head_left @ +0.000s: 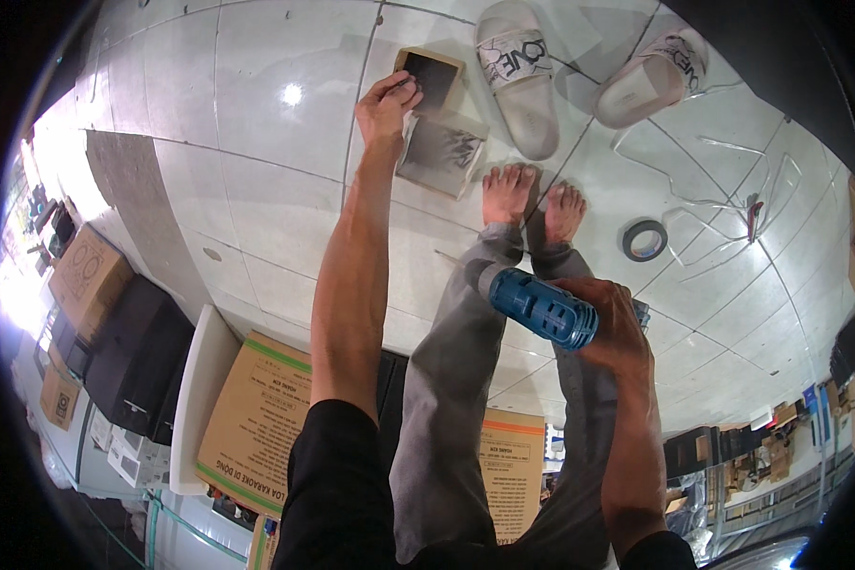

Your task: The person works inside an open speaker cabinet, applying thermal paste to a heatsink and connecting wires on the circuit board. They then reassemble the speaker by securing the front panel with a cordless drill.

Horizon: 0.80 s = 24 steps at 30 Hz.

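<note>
My right hand [610,325] grips a blue cordless drill [544,306] over my legs. A long thin bit [448,258] points from the drill toward the left. My left arm reaches far forward, and my left hand [386,112] is closed in a pinch at the left edge of a small open box [457,84] with a dark inside. What the fingertips hold, if anything, is too small to name. Just nearer than that box lies a second shallow box [476,169], pale inside, with dark thin bits at its right side.
A pair of white slides [532,128] lies beyond my bare feet [509,190]. On the tiled floor to the right are a roll of black tape [645,240], a red-handled tool [754,220] and loose clear strands [693,204]. Large cardboard boxes [261,418] stand behind me.
</note>
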### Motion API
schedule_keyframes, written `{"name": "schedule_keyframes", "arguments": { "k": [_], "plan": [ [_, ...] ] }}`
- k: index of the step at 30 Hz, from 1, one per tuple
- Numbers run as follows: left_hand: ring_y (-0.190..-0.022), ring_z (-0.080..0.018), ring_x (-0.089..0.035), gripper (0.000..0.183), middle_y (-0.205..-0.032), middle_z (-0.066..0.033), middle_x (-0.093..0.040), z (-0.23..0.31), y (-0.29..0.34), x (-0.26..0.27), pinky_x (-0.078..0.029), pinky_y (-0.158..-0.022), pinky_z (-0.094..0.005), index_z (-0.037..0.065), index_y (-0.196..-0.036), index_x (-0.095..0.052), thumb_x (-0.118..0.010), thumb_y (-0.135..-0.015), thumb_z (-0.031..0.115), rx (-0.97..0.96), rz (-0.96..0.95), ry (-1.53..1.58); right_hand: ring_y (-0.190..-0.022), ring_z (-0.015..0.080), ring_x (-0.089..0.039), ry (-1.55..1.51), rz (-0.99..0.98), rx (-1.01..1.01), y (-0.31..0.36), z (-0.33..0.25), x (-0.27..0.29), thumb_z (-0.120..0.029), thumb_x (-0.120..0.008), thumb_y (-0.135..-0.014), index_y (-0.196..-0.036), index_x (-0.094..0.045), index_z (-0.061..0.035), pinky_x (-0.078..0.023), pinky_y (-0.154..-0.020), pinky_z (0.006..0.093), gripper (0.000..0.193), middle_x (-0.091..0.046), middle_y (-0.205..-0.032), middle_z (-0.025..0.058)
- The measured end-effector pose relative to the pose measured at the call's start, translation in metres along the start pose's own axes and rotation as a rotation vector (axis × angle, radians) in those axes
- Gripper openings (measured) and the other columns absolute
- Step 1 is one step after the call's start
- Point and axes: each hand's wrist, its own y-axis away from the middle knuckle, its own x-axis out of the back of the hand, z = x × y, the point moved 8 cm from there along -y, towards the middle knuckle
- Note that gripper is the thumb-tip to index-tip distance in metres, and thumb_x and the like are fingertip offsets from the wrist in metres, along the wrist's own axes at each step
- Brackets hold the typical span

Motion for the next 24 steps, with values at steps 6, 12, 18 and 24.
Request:
{"name": "schedule_keyframes", "arguments": {
  "k": [6,12,18,24],
  "plan": [
    [-0.101,-0.0262,-0.066,0.033,-0.113,-0.0196,-0.064,-0.006,0.005,0.001,-0.058,-0.092,-0.0310,-0.013,-0.119,-0.056,-0.063,-0.087,-0.006,0.027,0.037,0.071,-0.076,0.0296,-0.071,0.017,-0.040,-0.042,0.000,0.004,-0.007,-0.013,-0.073,-0.064,-0.097,-0.074,-0.0109,-0.054,-0.067,0.0376,0.033,-0.072,-0.086,0.0126],
    [-0.102,-0.0282,-0.065,0.033,-0.114,-0.0221,-0.062,-0.009,0.004,0.003,-0.057,-0.093,-0.0305,-0.014,-0.120,-0.055,-0.060,-0.088,-0.007,0.023,0.058,0.140,-0.078,0.0312,-0.070,0.052,-0.058,-0.076,0.000,0.004,-0.010,-0.013,-0.072,-0.065,-0.095,-0.073,-0.0111,-0.054,-0.069,0.0396,0.031,-0.072,-0.086,0.0128],
    [-0.094,-0.0280,-0.064,0.025,-0.105,-0.0194,-0.061,-0.014,0.002,0.003,-0.058,-0.088,-0.0292,-0.012,-0.111,-0.057,-0.058,-0.087,-0.005,0.104,0.094,0.334,-0.078,0.0326,-0.069,0.017,-0.044,-0.083,0.002,0.003,-0.008,-0.015,-0.071,-0.066,-0.094,-0.072,-0.0105,-0.053,-0.069,0.0410,0.028,-0.071,-0.086,0.0136],
    [-0.072,-0.0203,-0.053,0.022,-0.086,-0.0132,-0.054,-0.012,0.010,-0.014,-0.046,-0.061,-0.0243,-0.005,-0.094,-0.056,-0.053,-0.087,0.015,0.263,-0.062,0.566,-0.080,0.0323,-0.070,0.001,-0.029,-0.121,0.005,0.006,-0.006,-0.015,-0.071,-0.066,-0.095,-0.072,-0.0099,-0.054,-0.070,0.0401,0.030,-0.071,-0.087,0.0142]
  ]
}}
